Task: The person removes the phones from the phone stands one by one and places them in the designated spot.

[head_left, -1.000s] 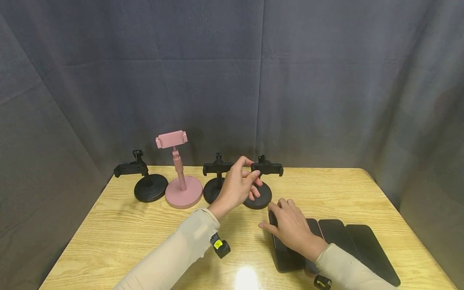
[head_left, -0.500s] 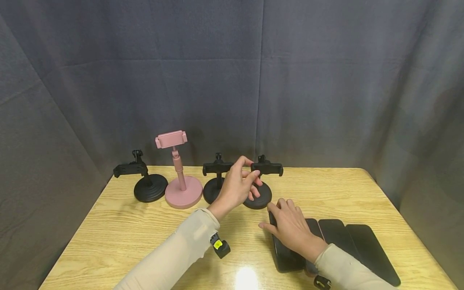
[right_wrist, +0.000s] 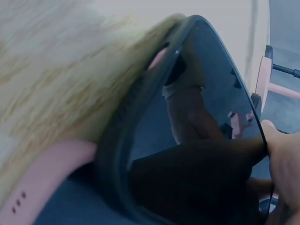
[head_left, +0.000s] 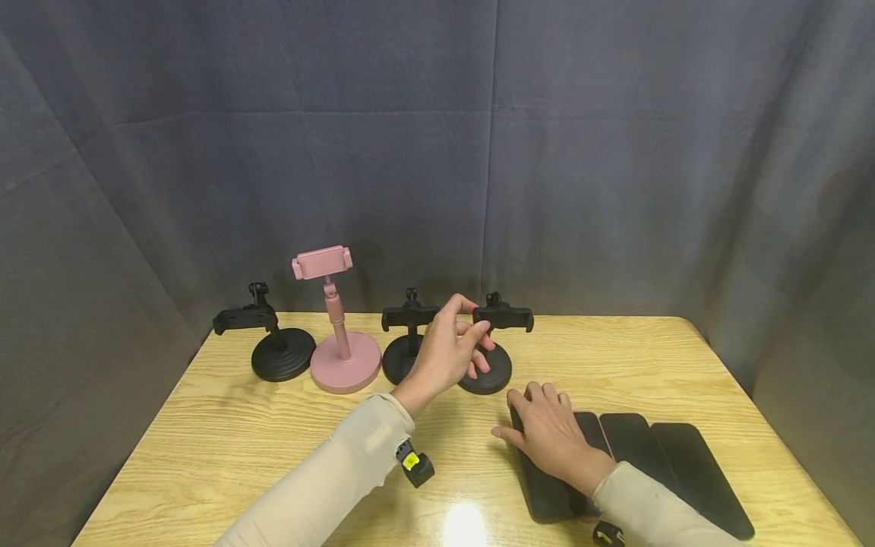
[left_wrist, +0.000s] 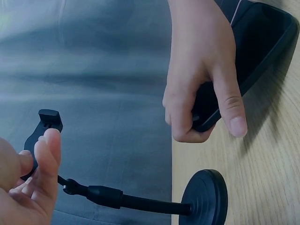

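My left hand (head_left: pixel 444 353) is at the left end of the rightmost black phone stand's clamp (head_left: pixel 511 317). In the left wrist view, its thumb and fingers pinch the lower end of that clamp. My right hand (head_left: pixel 555 437) has its fingers curled over the far end of the leftmost black smartphone (head_left: pixel 549 494), with the thumb along its left side. That far end is tilted up off the table, and a shadow lies under it in the left wrist view. The phone's dark screen (right_wrist: pixel 154 126) mirrors an arm in the right wrist view. A pink-edged phone (right_wrist: pixel 51 178) lies beside it.
More black phones (head_left: pixel 636 444) lie side by side under and right of my right forearm. Another black stand (head_left: pixel 403 361), a pink stand (head_left: pixel 346 368) and a far-left black stand (head_left: pixel 282 355) line the back of the wooden table (head_left: pixel 260 448). A grey curtain (head_left: pixel 383 152) hangs behind.
My right hand has shifted slightly right and toward me, and the leftmost phone's near end has slid a little the same way. My left hand and the stands have stayed put.
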`<state>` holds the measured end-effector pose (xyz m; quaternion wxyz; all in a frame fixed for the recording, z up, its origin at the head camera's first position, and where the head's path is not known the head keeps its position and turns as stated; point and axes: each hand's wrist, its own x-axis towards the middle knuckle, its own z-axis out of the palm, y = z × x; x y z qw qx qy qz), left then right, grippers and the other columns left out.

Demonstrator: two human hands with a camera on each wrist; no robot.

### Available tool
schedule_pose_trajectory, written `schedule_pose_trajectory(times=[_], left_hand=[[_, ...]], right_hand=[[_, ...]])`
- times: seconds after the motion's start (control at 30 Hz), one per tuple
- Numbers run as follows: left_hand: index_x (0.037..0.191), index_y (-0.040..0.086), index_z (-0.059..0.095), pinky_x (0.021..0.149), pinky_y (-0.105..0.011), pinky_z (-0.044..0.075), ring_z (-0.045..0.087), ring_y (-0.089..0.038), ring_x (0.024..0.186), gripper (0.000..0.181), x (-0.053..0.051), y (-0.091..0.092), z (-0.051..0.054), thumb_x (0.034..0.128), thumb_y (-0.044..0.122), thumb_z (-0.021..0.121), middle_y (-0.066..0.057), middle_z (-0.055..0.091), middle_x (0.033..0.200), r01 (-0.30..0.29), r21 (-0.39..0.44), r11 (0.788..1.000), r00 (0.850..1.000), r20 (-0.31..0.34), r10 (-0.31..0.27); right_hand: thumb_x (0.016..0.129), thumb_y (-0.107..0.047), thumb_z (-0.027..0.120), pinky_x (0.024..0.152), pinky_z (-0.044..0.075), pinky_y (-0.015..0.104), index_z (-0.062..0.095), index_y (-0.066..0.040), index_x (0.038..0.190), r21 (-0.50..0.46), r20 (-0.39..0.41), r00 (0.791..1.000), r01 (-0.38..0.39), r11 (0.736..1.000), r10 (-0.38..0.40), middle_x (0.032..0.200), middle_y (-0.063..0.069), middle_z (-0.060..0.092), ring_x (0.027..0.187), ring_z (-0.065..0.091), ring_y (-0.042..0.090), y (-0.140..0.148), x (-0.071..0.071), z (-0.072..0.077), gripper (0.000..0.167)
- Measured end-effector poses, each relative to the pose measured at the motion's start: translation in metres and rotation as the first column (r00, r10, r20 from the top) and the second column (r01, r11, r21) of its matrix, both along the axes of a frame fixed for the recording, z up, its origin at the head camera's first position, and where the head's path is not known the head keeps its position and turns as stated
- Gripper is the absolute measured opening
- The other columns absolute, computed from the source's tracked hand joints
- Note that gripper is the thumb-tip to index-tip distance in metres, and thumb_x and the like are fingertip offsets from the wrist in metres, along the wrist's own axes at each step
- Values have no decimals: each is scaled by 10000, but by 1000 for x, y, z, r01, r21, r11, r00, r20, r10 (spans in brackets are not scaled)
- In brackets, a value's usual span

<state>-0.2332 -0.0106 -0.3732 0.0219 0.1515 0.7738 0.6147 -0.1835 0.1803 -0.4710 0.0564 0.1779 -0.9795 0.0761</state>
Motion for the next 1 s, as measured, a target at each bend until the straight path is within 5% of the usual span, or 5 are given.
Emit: schedule_pose_trajectory(times=[0.3, 0.6, 0.87, 1.0], left_hand=[[1287, 121, 472, 558, -496, 605, 660, -144, 490, 267, 1, 0, 2, 1044, 169, 573, -102, 724, 821, 1, -4, 1000, 1000, 4, -1], [1290, 121, 471, 454, -270, 550, 660, -142, 491, 274, 1, -2, 2, 1042, 167, 577, -104, 727, 828, -1, -4, 1000, 1000, 8, 1], [1282, 126, 476, 494, -375, 588, 712, -415, 639, 258, 1, -1, 2, 1047, 176, 569, -88, 723, 814, 5, -6, 1000, 1000, 12, -5], [1282, 125, 475, 502, -393, 592, 709, -446, 660, 258, 1, -2, 2, 1047, 173, 569, -87, 720, 808, 3, -7, 1000, 1000, 6, -3]], right_hand=[[881, -497, 737, 660, 213, 337, 593, -141, 1047, -41, 73, 997, 22, 999, -19, 859, 15, 405, 770, 313, 214, 0, -4, -4, 419], [911, -492, 706, 656, 206, 347, 544, -162, 935, -76, 117, 992, 54, 996, -45, 840, 30, 401, 756, 319, 225, -1, -12, -8, 368], [937, -507, 662, 667, 230, 356, 535, -182, 902, -126, 215, 975, 91, 988, -63, 874, 41, 425, 780, 345, 233, 0, -19, -15, 352], [940, -525, 650, 668, 234, 359, 543, -160, 950, -112, 226, 972, 96, 989, -69, 889, 56, 430, 782, 356, 240, 2, -20, -18, 381]])
